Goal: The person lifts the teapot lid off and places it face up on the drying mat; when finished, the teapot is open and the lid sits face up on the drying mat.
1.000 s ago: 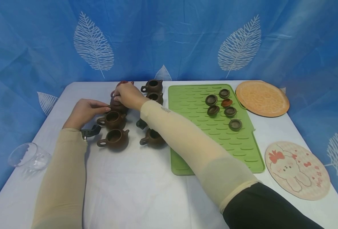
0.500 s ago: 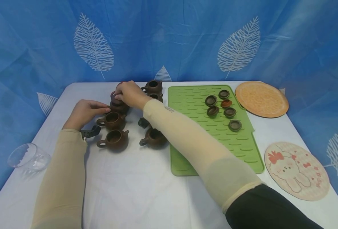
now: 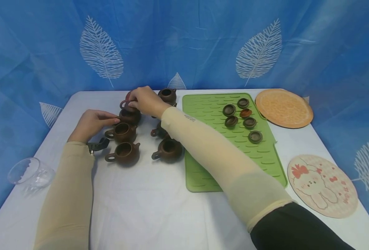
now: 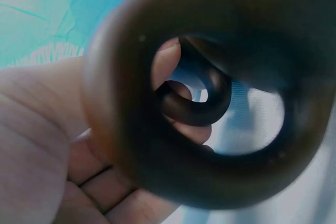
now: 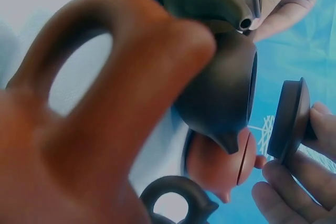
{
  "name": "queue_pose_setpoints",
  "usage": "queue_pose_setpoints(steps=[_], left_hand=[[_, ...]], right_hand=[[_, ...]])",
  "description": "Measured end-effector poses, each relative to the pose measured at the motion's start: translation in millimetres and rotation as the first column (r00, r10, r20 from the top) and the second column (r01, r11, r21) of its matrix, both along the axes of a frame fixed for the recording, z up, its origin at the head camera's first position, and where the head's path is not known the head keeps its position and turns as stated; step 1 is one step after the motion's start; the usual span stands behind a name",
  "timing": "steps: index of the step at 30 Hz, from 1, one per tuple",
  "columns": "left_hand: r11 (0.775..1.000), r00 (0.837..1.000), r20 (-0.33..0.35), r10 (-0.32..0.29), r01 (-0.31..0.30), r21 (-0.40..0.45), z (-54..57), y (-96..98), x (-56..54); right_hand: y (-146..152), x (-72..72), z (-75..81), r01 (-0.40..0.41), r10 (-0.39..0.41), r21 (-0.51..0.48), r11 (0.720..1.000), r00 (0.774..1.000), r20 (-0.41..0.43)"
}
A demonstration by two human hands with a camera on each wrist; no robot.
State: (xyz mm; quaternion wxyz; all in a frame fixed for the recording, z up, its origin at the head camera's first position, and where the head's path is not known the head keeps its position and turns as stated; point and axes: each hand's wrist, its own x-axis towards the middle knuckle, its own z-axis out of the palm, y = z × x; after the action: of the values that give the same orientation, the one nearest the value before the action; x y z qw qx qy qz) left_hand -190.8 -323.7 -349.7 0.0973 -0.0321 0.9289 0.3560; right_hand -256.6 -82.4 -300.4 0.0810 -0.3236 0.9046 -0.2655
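Observation:
My left hand (image 3: 92,125) pinches the small looped handle (image 4: 197,111) of a dark brown teapot (image 3: 132,118) in the left column. Over that teapot, my right hand (image 3: 145,100) holds a dark round lid (image 5: 289,119) by its knob, between thumb and fingers. In the right wrist view the lid is tipped on edge, apart from the uncovered teapot. A red teapot (image 5: 218,158) with its lid on stands just behind. Nearer me in the same column are two lidless brown teapots, the closer one (image 3: 125,153) with its handle pointing left. A blurred handle (image 4: 126,129) fills much of the left wrist view.
A second column of lidless teapots (image 3: 169,150) stands to the right, partly under my right forearm. Several loose lids (image 3: 255,136) lie on a green mat (image 3: 203,180). Two round mats, one orange (image 3: 284,108), one with a rabbit (image 3: 323,187), lie right. A clear glass (image 3: 31,173) lies left.
My right hand has shifted slightly right and back, baring more of the teapot below it. The left hand has stayed at the handle.

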Motion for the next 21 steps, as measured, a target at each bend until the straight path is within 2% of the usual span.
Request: queue_pose_setpoints(steps=[10, 21], left_hand=[[1.000, 1.000, 0.020, -0.003, 0.003, -0.003, 1.5, -0.6, 0.2], [1.000, 1.000, 0.008, -0.005, 0.005, 0.001, -1.2, -1.4, -0.7]], right_hand=[[7.8, 3.2, 2.1, 0.036, -0.036, -0.003, 0.999, 0.999, 0.032], [11.6, 5.7, 6.1, 0.009, -0.008, -0.028, 1.000, 0.999, 0.048]])
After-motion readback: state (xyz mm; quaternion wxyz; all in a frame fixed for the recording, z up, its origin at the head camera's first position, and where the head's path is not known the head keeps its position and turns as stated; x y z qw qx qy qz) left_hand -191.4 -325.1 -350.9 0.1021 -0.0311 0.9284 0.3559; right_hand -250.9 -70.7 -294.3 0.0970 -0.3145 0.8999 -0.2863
